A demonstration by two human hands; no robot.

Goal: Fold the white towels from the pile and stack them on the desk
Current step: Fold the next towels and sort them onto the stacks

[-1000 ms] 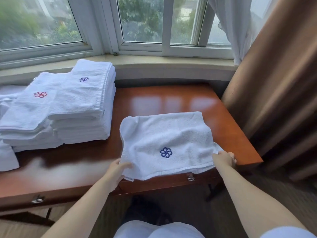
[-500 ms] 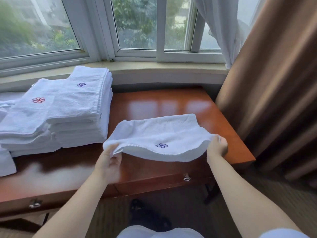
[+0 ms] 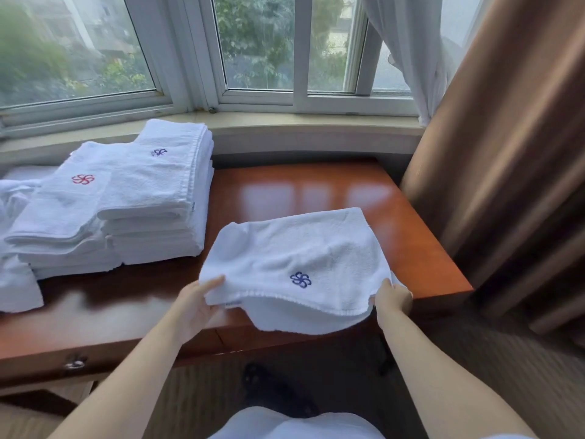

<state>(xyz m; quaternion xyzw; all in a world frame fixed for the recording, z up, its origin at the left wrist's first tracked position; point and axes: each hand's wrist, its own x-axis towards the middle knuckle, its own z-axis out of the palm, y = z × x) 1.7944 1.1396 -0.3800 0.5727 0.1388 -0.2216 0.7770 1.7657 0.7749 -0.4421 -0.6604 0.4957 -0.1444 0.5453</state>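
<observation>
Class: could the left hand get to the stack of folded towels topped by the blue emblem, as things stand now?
Probably yes. The stack sits just left of and beyond the left hand, with only bare desk between. But that hand grips the towel, so it must let go or carry it along.

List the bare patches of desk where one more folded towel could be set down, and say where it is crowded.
Bare desk lies between the windowsill and the held towel, right of the stacks. A dimmer patch lies in front of the stacks, beside the left hand. The left side is crowded.
</observation>
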